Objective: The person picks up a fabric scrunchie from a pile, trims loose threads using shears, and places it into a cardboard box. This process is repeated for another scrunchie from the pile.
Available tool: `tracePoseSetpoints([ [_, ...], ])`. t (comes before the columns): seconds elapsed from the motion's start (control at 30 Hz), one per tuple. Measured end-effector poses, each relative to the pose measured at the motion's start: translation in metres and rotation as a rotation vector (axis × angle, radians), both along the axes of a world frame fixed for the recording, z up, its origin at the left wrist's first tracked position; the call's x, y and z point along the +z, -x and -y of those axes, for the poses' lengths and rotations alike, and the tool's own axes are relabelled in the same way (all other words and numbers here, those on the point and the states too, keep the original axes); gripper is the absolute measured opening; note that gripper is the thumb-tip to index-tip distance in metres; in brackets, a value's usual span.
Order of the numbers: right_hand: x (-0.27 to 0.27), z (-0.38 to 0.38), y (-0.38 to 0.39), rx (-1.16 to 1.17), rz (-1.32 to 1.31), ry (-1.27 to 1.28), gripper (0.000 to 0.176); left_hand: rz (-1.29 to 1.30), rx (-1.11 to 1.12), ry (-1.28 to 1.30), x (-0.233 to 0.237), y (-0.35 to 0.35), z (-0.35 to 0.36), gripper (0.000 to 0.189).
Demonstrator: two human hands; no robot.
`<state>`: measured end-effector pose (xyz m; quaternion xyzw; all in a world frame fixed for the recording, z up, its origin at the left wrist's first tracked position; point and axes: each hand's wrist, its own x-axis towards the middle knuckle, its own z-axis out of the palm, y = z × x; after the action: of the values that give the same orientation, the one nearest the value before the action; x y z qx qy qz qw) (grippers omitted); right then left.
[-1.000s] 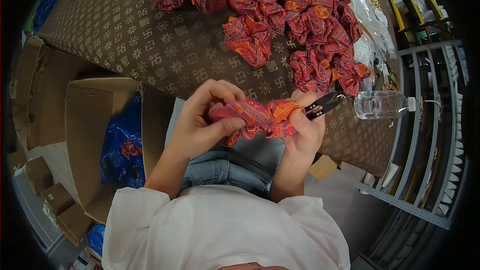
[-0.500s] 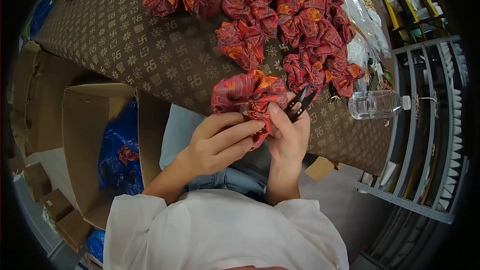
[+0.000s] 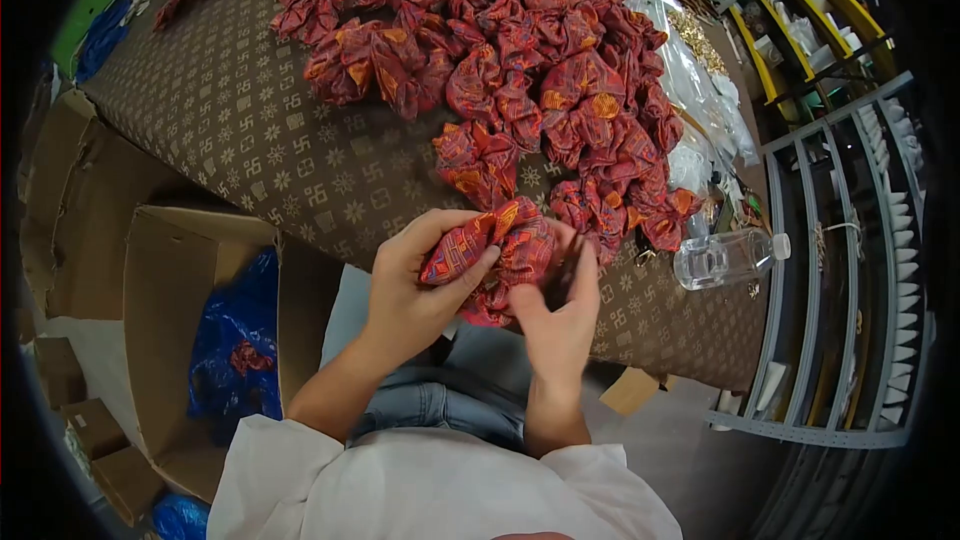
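Note:
Between my hands is a red patterned scrunchie (image 3: 525, 252), held above the near edge of the cloth-covered table. My left hand (image 3: 415, 275) is closed round its left side, thumb across the front. My right hand (image 3: 562, 315) grips its right side, with the thumb low on the fabric. Something dark shows in the right palm, perhaps the black thread snips, but it is mostly hidden by the fingers. Just beyond my hands lies another scrunchie (image 3: 475, 162), at the near end of a large pile of scrunchies (image 3: 585, 80).
A clear plastic bottle (image 3: 715, 260) lies on its side at the right of the brown patterned tablecloth (image 3: 270, 135). To my left stands an open cardboard box (image 3: 165, 290) with a blue bag (image 3: 225, 315) inside. Metal shelving (image 3: 835, 270) runs along the right.
My view has tilted up, showing more of the pile. My left hand has shifted its grip on the scrunchie. The black snips, plain before in my right hand, are now largely hidden.

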<state>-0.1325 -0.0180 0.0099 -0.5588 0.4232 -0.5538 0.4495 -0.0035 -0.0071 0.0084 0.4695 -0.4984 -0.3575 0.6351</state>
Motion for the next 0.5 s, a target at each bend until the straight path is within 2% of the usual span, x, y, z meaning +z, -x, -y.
tracePoseSetpoints([
  [0.03,0.001,-0.001,-0.005,0.025,-0.078,0.035,0.034,-0.044,-0.008,-0.039,0.002,0.002,-0.001,0.015],
  [0.1,-0.001,0.003,-0.008,0.011,0.223,-0.127,0.021,-0.084,-0.008,-0.084,0.0,-0.001,-0.001,0.011],
  [0.13,-0.003,0.008,-0.002,0.014,0.386,-0.218,0.015,-0.578,-0.192,-0.151,-0.005,-0.004,-0.001,0.012],
  [0.17,-0.011,0.017,0.009,0.184,0.611,-0.232,0.009,-1.07,-0.378,-0.203,-0.007,-0.008,0.0,0.017],
  [0.2,-0.009,0.02,0.008,0.192,0.676,-0.205,0.009,-1.111,-0.371,-0.248,-0.002,-0.007,-0.001,0.026],
  [0.23,-0.008,0.022,0.007,0.199,0.741,-0.178,0.009,-1.106,-0.365,-0.239,0.004,-0.007,-0.002,0.026],
  [0.3,-0.011,0.02,0.005,0.159,0.824,-0.232,0.015,-1.289,-0.344,-0.359,0.01,-0.004,-0.004,0.028],
  [0.33,-0.02,0.021,0.007,0.23,0.89,-0.267,0.022,-1.293,-0.344,-0.363,0.009,-0.004,-0.004,0.028],
  [0.37,-0.025,0.021,0.01,0.301,0.956,-0.301,0.029,-1.251,-0.379,-0.347,0.007,-0.006,-0.003,0.03],
  [0.5,-0.028,0.021,0.015,0.269,1.075,-0.396,0.035,-1.108,-0.448,-0.23,-0.002,-0.003,-0.005,0.032],
])
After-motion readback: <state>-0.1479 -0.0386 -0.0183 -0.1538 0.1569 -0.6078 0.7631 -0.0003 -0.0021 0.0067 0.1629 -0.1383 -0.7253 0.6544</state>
